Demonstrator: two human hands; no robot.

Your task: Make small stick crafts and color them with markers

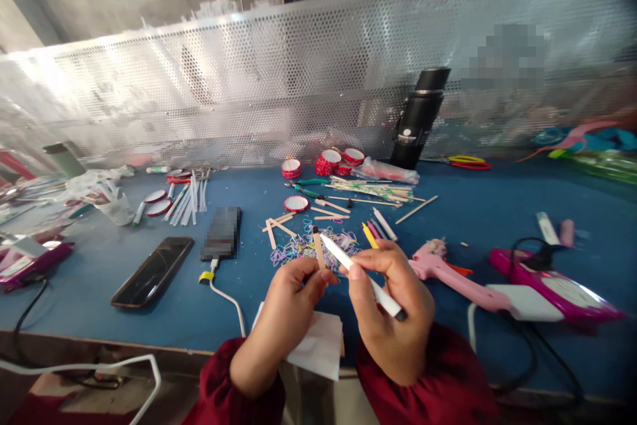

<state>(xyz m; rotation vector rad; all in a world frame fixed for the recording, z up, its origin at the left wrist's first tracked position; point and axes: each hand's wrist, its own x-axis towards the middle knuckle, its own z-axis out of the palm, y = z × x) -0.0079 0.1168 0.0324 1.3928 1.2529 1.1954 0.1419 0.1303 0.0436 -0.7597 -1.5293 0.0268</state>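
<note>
Between the thumb and fingers of my left hand (293,289) a wooden craft stick (319,249) stands nearly upright, its top end black. My right hand (393,299) grips a white marker pen (339,254) with a black rear end. The pen's tip points up and left, close beside the stick's dark end; whether they touch I cannot tell. Behind both hands lies a pile of coloured rubber bands (298,249). More craft sticks (280,225) are scattered just past it. A yellow marker (369,235) and a white marker (385,223) lie beyond my right hand.
A pink glue gun (460,279) and a magenta power strip (572,289) lie to the right. Leftward are a phone (153,272) and a cabled dark device (221,233). Green-handled pliers (306,190), red tape rolls (328,162) and a black bottle (421,119) stand near the perforated metal screen (298,80).
</note>
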